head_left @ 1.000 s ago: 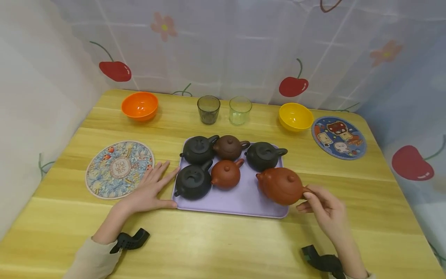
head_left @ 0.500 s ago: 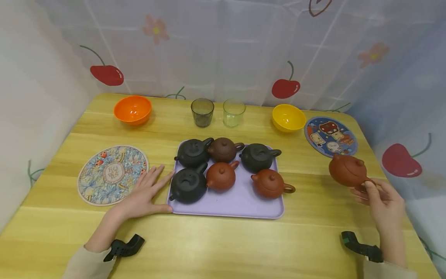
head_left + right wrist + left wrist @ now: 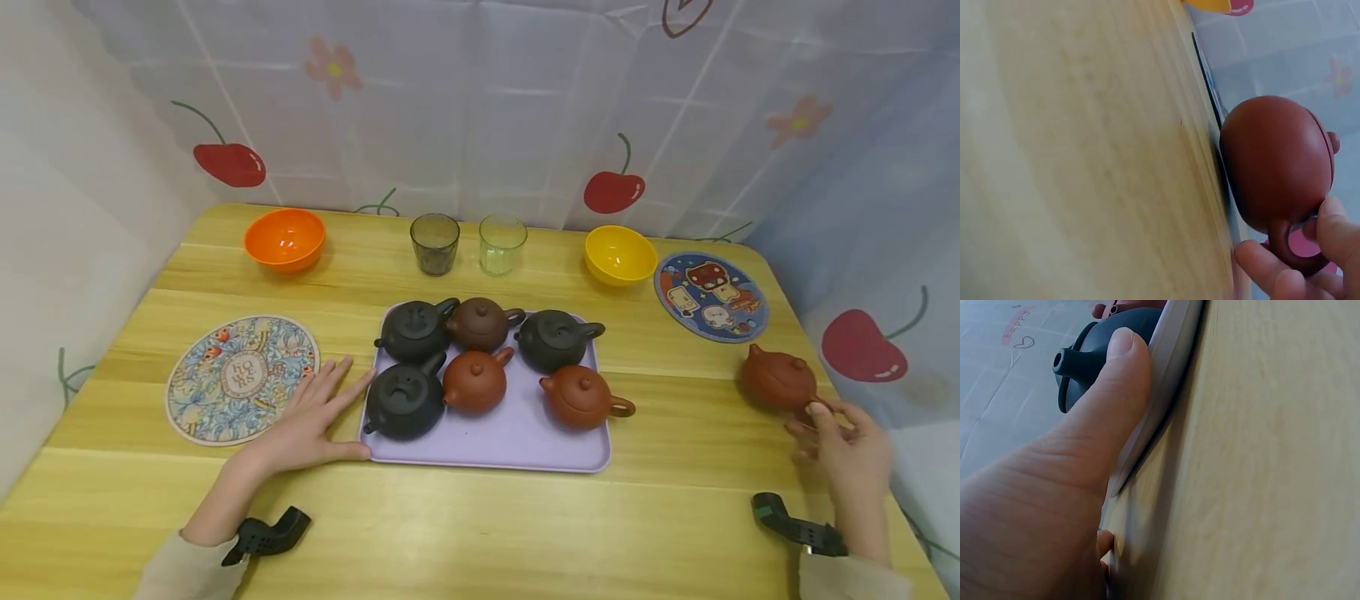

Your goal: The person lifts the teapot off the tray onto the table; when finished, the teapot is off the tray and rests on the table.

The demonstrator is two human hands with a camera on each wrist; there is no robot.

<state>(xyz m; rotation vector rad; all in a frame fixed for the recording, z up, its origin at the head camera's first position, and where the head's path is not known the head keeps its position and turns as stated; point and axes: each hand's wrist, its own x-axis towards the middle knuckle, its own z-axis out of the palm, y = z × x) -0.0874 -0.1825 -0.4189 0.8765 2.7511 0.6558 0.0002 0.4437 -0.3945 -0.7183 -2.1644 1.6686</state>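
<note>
My right hand (image 3: 851, 446) pinches the handle of a red-brown clay teapot (image 3: 777, 379) at the table's right side. In the right wrist view this teapot (image 3: 1275, 162) is upright, its base close to the tabletop; I cannot tell whether it touches. My left hand (image 3: 303, 417) lies with fingers spread against the left edge of a lilac tray (image 3: 495, 442). In the left wrist view its thumb reaches over the tray rim near a black teapot's spout (image 3: 1075, 362). Three black teapots (image 3: 405, 400), a dark brown teapot (image 3: 481, 323) and two red-brown teapots (image 3: 580, 400) stand on the tray.
Along the back stand an orange bowl (image 3: 285, 242), a grey glass (image 3: 435, 246), a green glass (image 3: 502, 246) and a yellow bowl (image 3: 620, 257). A floral round mat (image 3: 243, 379) lies at left, a blue round mat (image 3: 711, 297) at back right. A curtain (image 3: 480, 108) hangs behind.
My right hand has carried the red-brown teapot from above the tray's right side to the right and down toward the table. The left hand has stayed at the tray's edge.
</note>
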